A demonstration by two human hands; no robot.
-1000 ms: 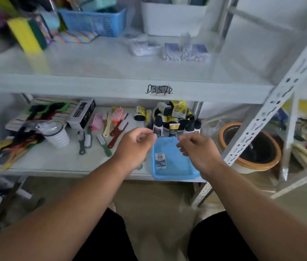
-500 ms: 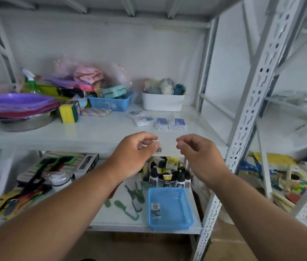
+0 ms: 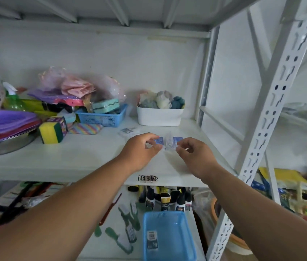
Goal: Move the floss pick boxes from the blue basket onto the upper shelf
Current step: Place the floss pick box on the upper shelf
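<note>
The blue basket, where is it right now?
In the head view, the blue basket sits low and right of centre on the lower shelf, in front of the small dark bottles.

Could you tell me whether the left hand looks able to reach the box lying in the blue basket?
Probably yes: the box lies uncovered in the open-topped blue basket, though the left hand now holds a box upstairs.

Upper shelf: white. Basket: blue. Floss pick box in it: clear, dark label. Sponge: yellow and green. Plates: purple over red. Tub: white. Pouch: rainbow stripes. Combs: green.
</note>
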